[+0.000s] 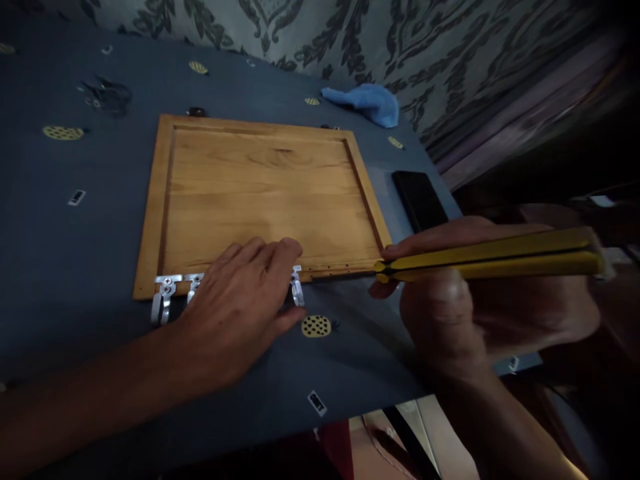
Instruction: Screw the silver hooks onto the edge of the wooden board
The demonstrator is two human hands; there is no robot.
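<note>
A framed wooden board (265, 193) lies flat, with small metal hooks (167, 297) along its near edge. My left hand (245, 300) is closed over that edge, fingers on the wood and thumb below. A metal hook (297, 287) shows between its index finger and thumb; the hand covers part of the row. My right hand (500, 300) grips a yellow-and-black screwdriver (490, 257) by the handle. Its dark shaft seems to run left along the board's edge towards that hook; the tip is too dim to make out. Small dark holes or marks dot the edge between.
Behind the board, a blue cloth (367, 103) lies by the patterned wall. A black phone (420, 200) rests right of the board. Dark small metal pieces (106, 97) lie at the back left. The blue tablecloth (90, 260) has pineapple prints; the table's near edge shows below.
</note>
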